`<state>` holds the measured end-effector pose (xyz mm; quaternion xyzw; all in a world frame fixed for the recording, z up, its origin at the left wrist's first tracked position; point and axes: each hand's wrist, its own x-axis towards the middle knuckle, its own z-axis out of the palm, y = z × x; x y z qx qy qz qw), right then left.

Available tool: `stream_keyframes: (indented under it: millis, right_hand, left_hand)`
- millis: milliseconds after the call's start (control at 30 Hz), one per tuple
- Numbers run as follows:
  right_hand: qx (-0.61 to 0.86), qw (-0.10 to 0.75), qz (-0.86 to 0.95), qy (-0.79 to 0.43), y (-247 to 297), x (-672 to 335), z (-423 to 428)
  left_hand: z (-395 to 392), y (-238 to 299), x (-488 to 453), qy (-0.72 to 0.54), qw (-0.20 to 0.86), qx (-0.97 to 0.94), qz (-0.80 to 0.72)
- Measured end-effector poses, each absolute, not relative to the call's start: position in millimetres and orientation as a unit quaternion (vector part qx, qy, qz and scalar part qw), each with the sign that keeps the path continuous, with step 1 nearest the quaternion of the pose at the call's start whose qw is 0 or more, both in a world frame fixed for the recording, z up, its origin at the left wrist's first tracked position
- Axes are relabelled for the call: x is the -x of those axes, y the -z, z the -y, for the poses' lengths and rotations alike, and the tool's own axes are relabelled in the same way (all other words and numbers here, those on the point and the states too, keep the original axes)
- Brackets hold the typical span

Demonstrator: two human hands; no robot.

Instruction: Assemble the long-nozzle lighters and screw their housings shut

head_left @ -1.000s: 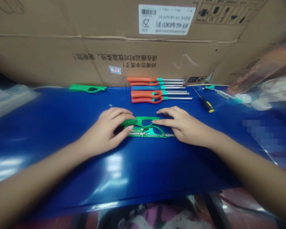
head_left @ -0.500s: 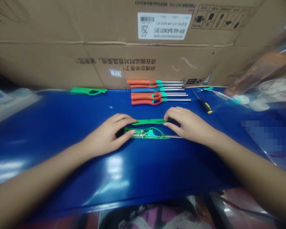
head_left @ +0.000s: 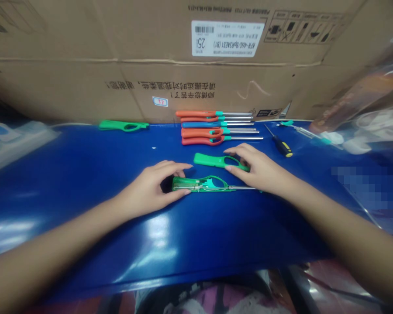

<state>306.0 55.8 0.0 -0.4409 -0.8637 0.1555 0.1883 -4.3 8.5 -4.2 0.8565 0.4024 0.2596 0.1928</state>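
Note:
A green lighter half (head_left: 201,184), with its inner parts exposed and a metal tube toward the right, lies on the blue table. My left hand (head_left: 157,181) is curled around its left end, thumb on the near edge and lower fingers at the far edge; the index finger stretches out above. My right hand (head_left: 252,165) pinches the loop end of a green handle shell (head_left: 209,160) between thumb and fingers. That shell is just beyond the lighter half, apart from it, its broad outer face showing. A teal trigger (head_left: 211,182) sits inside the lighter half's loop.
Several orange, red and blue lighters (head_left: 201,132) lie in a row by the cardboard box (head_left: 85,91). Another green shell (head_left: 122,126) lies at the back left. A black and yellow screwdriver (head_left: 283,147) and plastic bags (head_left: 356,100) are to the right; a translucent container (head_left: 16,139) stands left.
My right hand has turned the green shell from edge-on to broad face up and shifted it right. My left index finger has come away from the shell's left end.

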Motion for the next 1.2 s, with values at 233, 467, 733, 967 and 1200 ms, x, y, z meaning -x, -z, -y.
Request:
stream_keyframes:
  millis: [233, 467, 733, 967, 1200]
  right_hand:
    - [0.456, 0.176, 0.863, -0.13, 3, -308, -58]
    - [0.45, 0.211, 0.851, -0.17, -5, -300, -51]
    - [0.406, 0.211, 0.866, -0.202, -11, -293, -41]
    - [0.425, 0.192, 0.87, -0.163, -8, -295, -43]
    - [0.432, 0.196, 0.867, -0.152, -6, -296, -45]
  left_hand:
    - [-4, 6, -1, -0.268, 0.232, -0.847, -0.396]
    - [-3, 7, -2, -0.271, 0.23, -0.845, -0.399]
    - [-1, 6, -4, -0.289, 0.231, -0.848, -0.38]
    - [0, 6, -4, -0.289, 0.223, -0.86, -0.357]
    - [-1, 8, -3, -0.298, 0.213, -0.865, -0.342]
